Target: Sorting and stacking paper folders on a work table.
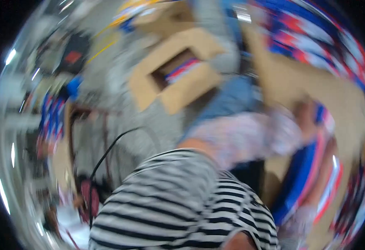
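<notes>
Motion smears the whole head view. My left arm, in a striped sleeve and a pale pink patterned oversleeve, reaches across to the right. At its end my left hand (306,118) is closed at the far end of a blue, white and red flat pack (298,179). Along the outer side of that pack lies my right hand (322,177), closed against it, its oversleeve coming up from the lower right. Single fingers are too blurred to make out. Whether the pack is one piece or several together, I cannot tell.
Brown cardboard (336,91) spreads under and beyond my hands. More blue, red and white packs (303,33) lie at the far right. An open cardboard box (191,91) with similar packs inside stands on the grey floor ahead. A black cable (107,154) curves at left.
</notes>
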Action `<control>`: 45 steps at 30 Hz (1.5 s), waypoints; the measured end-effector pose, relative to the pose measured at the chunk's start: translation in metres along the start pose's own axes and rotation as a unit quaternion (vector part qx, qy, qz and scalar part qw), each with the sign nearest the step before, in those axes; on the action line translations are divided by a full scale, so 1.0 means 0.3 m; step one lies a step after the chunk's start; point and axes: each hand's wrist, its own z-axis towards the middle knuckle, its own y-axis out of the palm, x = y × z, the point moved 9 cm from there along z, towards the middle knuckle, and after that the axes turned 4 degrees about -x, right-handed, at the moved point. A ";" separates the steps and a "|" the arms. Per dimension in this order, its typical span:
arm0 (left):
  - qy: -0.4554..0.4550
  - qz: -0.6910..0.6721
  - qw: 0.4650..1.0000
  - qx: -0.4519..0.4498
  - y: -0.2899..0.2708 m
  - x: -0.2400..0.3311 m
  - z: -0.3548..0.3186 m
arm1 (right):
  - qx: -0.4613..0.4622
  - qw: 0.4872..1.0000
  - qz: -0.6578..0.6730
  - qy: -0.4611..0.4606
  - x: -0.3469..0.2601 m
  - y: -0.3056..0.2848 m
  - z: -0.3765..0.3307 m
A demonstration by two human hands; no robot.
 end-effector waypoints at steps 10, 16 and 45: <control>0.210 -0.039 0.977 -0.021 -0.217 0.036 0.068 | 0.135 0.975 -0.144 -0.102 -0.945 -0.250 -0.170; 0.444 0.249 0.857 -0.074 -0.160 0.332 -0.010 | -0.067 0.991 -0.112 0.027 -0.993 -0.161 -0.603; 0.521 0.163 0.699 -0.463 0.186 0.345 -0.017 | 0.083 0.989 -0.088 0.085 -1.052 -0.158 -0.646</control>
